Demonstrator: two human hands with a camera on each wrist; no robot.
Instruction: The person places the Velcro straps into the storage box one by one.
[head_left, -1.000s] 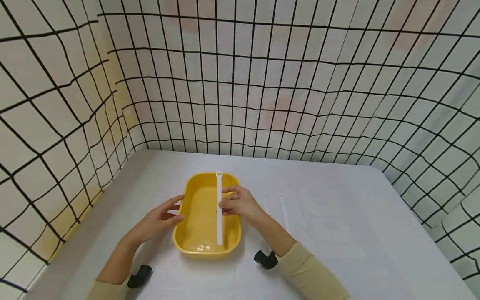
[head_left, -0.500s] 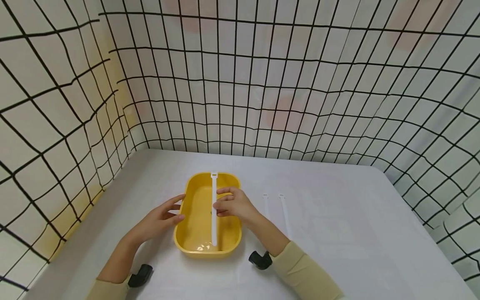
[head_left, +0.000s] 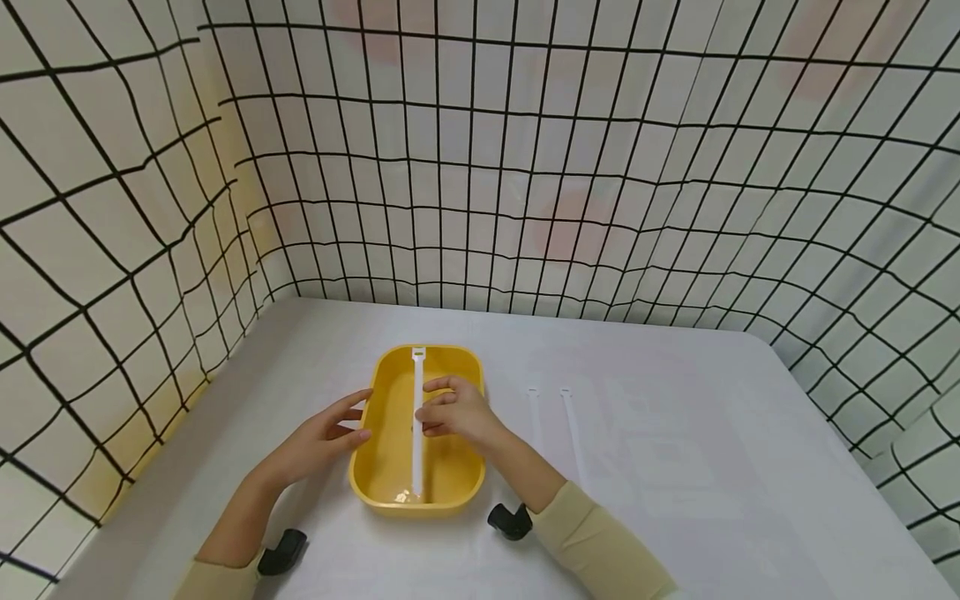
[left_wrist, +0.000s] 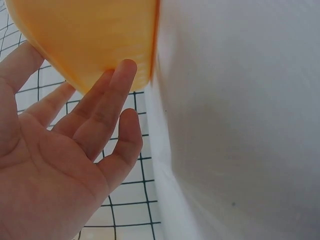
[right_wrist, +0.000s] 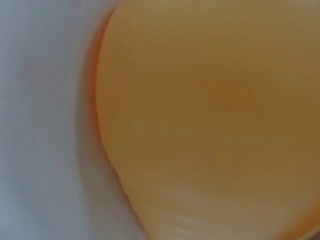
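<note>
In the head view, a yellow rectangular tub (head_left: 386, 450) with rounded corners sits on the white table. A white cable strap (head_left: 417, 467), slotted at its far end, runs lengthwise over the tub. My right hand (head_left: 459, 412) pinches the strap near its middle, over the tub's interior. My left hand (head_left: 324, 437) is at the tub's left side, fingers spread and relaxed. The left wrist view shows the left hand (left_wrist: 65, 135) with fingertips right at the tub's outer wall (left_wrist: 95, 35). Only the yellow wall (right_wrist: 210, 110) fills most of the right wrist view; the right hand is hidden there.
Two more white straps, a left one (head_left: 535, 417) and a right one (head_left: 573, 433), lie on the white table (head_left: 690, 467) right of the tub. Black wire mesh (head_left: 480, 167) backed by white cloth encloses the back and sides. Black wrist-worn pieces sit by both cuffs.
My right hand has carried the white cable strap a little leftward over the tub, toward its middle. The left hand and the tub have stayed nearly in place.
</note>
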